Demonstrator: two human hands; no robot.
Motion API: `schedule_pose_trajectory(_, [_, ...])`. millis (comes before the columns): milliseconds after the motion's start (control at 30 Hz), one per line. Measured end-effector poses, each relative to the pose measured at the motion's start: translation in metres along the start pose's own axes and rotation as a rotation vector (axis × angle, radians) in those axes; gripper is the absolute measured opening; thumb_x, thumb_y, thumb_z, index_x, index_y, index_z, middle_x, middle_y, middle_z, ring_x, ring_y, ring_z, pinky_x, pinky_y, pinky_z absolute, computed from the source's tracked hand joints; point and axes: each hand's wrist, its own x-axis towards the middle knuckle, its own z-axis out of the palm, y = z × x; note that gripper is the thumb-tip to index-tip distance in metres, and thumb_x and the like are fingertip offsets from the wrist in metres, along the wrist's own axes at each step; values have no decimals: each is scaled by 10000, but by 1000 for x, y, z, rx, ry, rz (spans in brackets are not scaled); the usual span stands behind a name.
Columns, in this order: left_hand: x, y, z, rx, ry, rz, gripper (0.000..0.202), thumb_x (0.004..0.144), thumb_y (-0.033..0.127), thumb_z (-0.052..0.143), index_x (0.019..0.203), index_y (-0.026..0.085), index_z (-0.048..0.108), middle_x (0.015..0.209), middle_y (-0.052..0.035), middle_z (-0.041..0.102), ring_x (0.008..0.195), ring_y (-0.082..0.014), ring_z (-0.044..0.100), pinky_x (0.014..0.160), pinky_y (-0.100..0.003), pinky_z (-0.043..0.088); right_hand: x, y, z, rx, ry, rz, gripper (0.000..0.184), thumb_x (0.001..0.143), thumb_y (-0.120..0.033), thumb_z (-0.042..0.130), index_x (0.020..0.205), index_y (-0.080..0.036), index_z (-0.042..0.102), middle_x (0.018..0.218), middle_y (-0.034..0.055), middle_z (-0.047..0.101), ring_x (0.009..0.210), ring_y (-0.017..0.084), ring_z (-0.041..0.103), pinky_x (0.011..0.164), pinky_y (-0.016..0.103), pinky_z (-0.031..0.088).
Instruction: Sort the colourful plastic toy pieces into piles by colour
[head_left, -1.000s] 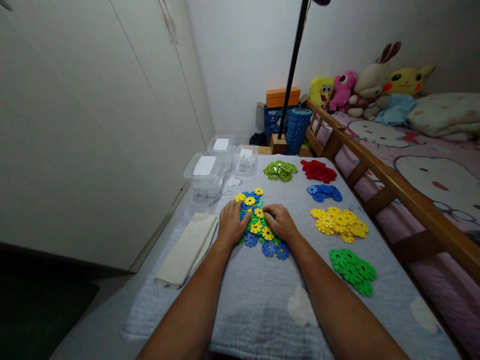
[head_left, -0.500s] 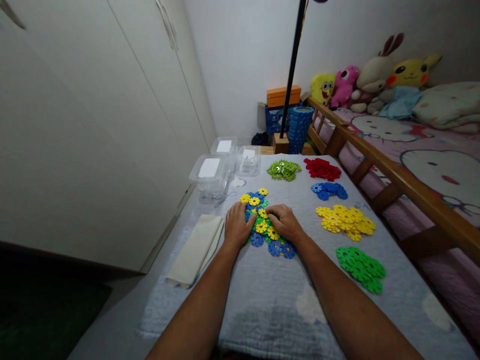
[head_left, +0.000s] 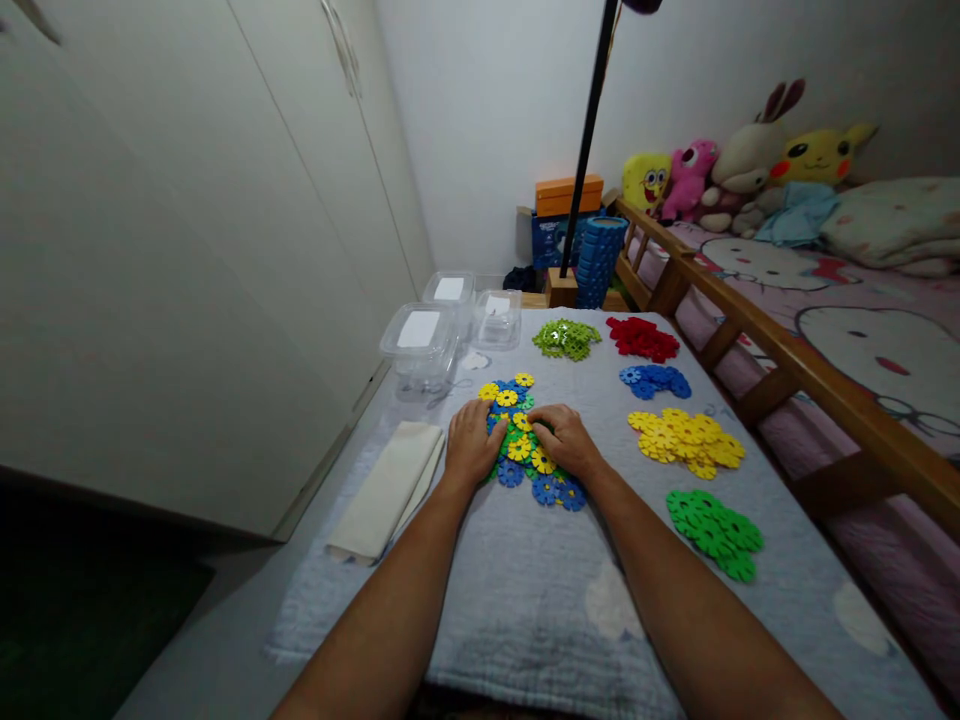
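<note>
In the middle of the cloth lies a mixed heap of notched flower-shaped plastic discs, yellow, blue and green. My left hand presses against the heap's left side, its fingers curled over the discs and its thumb resting on top. From the right, my right hand grips the heap's edge with bent fingers, thumb pointing inward. Some discs under both hands are hidden. To the right are sorted piles of the same kind: yellow discs, green discs and blue discs.
Light-green pieces and red pieces lie in piles at the back. Clear plastic boxes with white labels stand back left. A folded cream cloth lies left of my hands. A wooden bed rail runs along the right.
The view has shifted slightly. Both hands stay on the mixed heap, with almost no movement of the discs.
</note>
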Motion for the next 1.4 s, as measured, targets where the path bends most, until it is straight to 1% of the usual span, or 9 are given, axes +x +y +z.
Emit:
schedule_pose_trajectory(100, [1, -3, 2, -28, 16, -6, 337, 989, 342, 439, 1268, 199, 563, 1334, -102, 618, 1290, -252, 532, 1135, -440, 387, 1, 0, 1, -12, 8, 18, 225, 895, -225, 538, 1006, -229, 733, 1071, 45, 756, 1063, 227, 618, 1010, 396, 380])
schedule_pose_trajectory(200, [2, -4, 4, -22, 15, -11, 332, 988, 319, 436, 1271, 200, 563, 1352, -105, 611, 1302, -251, 526, 1141, -441, 382, 2, 0, 2, -28, 11, 23, 227, 894, -219, 537, 1011, -229, 732, 1070, 47, 754, 1064, 228, 610, 999, 396, 372])
schedule_pose_trajectory(433, [2, -5, 4, -35, 10, -11, 341, 976, 313, 458, 1276, 189, 560, 1360, -116, 604, 1309, -260, 521, 1148, -456, 377, -1, 0, 4, -35, 37, 7, 225, 890, -201, 531, 1004, -230, 724, 1064, 49, 750, 1051, 229, 606, 983, 393, 372])
schedule_pose_trajectory(600, [0, -6, 4, -59, 21, -7, 336, 964, 311, 477, 1265, 182, 556, 1307, -118, 621, 1260, -267, 547, 1115, -455, 411, -4, -2, 5, -34, 39, -6, 231, 875, -180, 539, 1027, -225, 706, 1082, 54, 743, 1059, 235, 596, 988, 404, 373])
schedule_pose_trajectory(767, [-2, -5, 3, -47, 34, 5, 340, 954, 329, 503, 1260, 190, 557, 1304, -117, 618, 1255, -275, 547, 1108, -469, 419, -7, -7, 4, -31, 37, 3, 236, 865, -165, 553, 1045, -219, 696, 1105, 63, 734, 1068, 245, 593, 984, 417, 383])
schedule_pose_trajectory(1000, [-3, -8, 8, -31, 49, 11, 349, 952, 337, 505, 1268, 201, 564, 1331, -121, 609, 1276, -274, 542, 1127, -492, 410, -11, -8, 4, -24, 36, -18, 260, 853, -144, 570, 1075, -206, 691, 1137, 73, 723, 1093, 241, 590, 1008, 410, 399])
schedule_pose_trajectory(1200, [-2, -6, 6, -4, 38, 0, 360, 944, 330, 515, 1267, 182, 572, 1332, -135, 613, 1287, -288, 535, 1131, -492, 404, -12, -6, 5, -12, 31, -6, 274, 850, -152, 596, 1100, -207, 692, 1154, 74, 724, 1115, 240, 592, 1014, 400, 405])
schedule_pose_trajectory(1400, [-1, -5, 4, -19, 17, 0, 357, 948, 337, 511, 1267, 184, 562, 1326, -127, 614, 1281, -289, 535, 1121, -482, 404, -11, -8, 3, -20, 26, -3, 275, 841, -150, 601, 1096, -196, 693, 1144, 81, 728, 1114, 245, 590, 1016, 403, 404])
